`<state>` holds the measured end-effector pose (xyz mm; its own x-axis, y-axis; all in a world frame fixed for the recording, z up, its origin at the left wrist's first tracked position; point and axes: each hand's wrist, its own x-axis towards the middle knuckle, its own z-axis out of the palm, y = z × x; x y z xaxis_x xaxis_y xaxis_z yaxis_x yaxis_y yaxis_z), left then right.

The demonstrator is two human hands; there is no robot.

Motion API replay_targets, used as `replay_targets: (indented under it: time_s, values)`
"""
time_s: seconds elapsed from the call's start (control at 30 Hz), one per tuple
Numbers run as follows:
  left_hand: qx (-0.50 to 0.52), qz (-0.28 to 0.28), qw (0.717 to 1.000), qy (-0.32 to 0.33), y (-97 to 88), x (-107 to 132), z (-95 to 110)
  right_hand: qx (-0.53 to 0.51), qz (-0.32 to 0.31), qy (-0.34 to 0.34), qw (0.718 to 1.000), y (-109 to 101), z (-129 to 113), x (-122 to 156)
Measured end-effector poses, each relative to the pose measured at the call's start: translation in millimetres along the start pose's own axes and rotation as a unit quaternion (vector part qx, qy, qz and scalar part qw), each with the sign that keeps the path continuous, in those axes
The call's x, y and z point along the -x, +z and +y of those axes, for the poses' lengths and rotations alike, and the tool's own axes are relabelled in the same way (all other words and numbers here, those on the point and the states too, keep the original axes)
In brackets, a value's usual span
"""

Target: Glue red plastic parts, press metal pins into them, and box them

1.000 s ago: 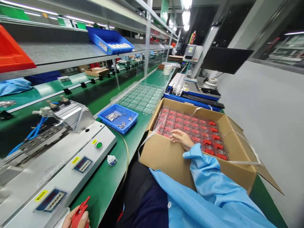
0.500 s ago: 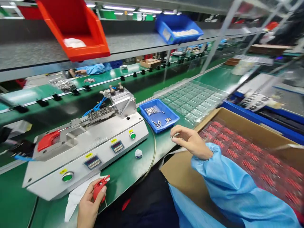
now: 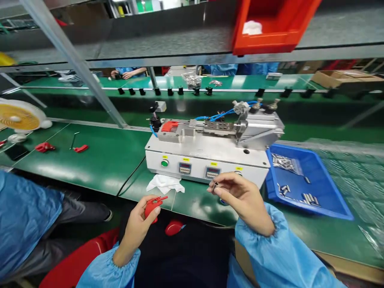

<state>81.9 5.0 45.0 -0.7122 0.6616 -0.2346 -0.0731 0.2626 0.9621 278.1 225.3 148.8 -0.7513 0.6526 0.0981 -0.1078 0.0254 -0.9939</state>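
Note:
My left hand [image 3: 140,220] is closed round a red plastic part [image 3: 152,208] with a thin prong pointing right, held over the table's front edge. Between the thumb and fingers of my right hand [image 3: 237,196] is a small metal sleeve [image 3: 215,185], its open end showing. Behind both hands stands a white bench machine [image 3: 207,150] with green buttons and small counters. A red part [image 3: 169,127] sits in the fixture at its left end. On the right, a blue tray [image 3: 324,192] holds more small metal sleeves [image 3: 310,199], some in a clear bag.
A white cloth [image 3: 165,184] lies before the machine. Red parts [image 3: 45,147] and a hex key [image 3: 73,140] are farther left, near a yellow fan [image 3: 18,116]. An orange bin [image 3: 267,42] hangs overhead. Another person's blue sleeve [image 3: 27,220] is at the left edge.
The view has swung left, so the machine now stands in the middle. My right hand has come away from beside the blue tray with the metal sleeve, closer to my left hand.

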Motion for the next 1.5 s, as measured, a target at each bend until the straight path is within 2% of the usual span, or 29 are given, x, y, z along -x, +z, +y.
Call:
replay_targets:
  time_s: [0.13, 0.23, 0.4, 0.5, 0.6, 0.7, 0.77, 0.9, 1.0, 1.07, 1.2, 1.3, 1.4, 1.5]
  values:
    - [0.015, 0.016, 1.000, 0.003, -12.2, 11, -6, -0.075, -0.030, 0.058, 0.995, 19, 3, -9]
    - [0.025, 0.013, 1.000, 0.004, -21.6, 14, -4, -0.100, -0.042, 0.066, 0.992, 38, 14, -13]
    - [0.046, 0.016, 0.999, 0.013, -36.9, 12, 13, -0.079, -0.058, 0.053, 0.994, 70, 44, -11]
    - [0.052, 0.020, 0.998, 0.015, -42.8, 10, 18, -0.031, -0.069, 0.040, 0.996, 79, 51, -8]
    - [0.048, 0.021, 0.998, 0.019, -43.7, 10, 12, 0.047, -0.096, 0.009, 0.994, 75, 36, -5]
    - [0.036, 0.027, 0.999, 0.016, -41.9, 6, -1, 0.139, -0.130, -0.023, 0.982, 59, 4, -6]
    - [0.040, 0.019, 0.999, 0.007, -40.1, 0, -10, 0.211, -0.114, -0.044, 0.970, 45, -19, -13]
    - [0.075, -0.006, 0.997, -0.021, -36.6, -17, -25, 0.351, -0.089, -0.091, 0.928, 9, -53, -49]
    - [0.084, -0.028, 0.996, -0.032, -36.2, -28, -33, 0.408, -0.074, -0.093, 0.905, -14, -64, -91]
    - [0.083, -0.046, 0.995, -0.035, -37.2, -35, -37, 0.440, -0.067, -0.084, 0.891, -20, -66, -122]
    - [0.082, -0.058, 0.994, -0.039, -41.5, -46, -43, 0.505, -0.062, -0.093, 0.856, -8, -57, -183]
    - [0.080, -0.047, 0.995, -0.046, -46.0, -50, -47, 0.588, -0.063, -0.092, 0.801, 9, -45, -219]
    - [0.087, -0.013, 0.995, -0.052, -49.5, -49, -47, 0.650, -0.075, -0.080, 0.752, 17, -34, -240]
    - [0.099, 0.043, 0.993, -0.055, -49.6, -44, -44, 0.673, -0.087, -0.079, 0.730, 17, -28, -247]
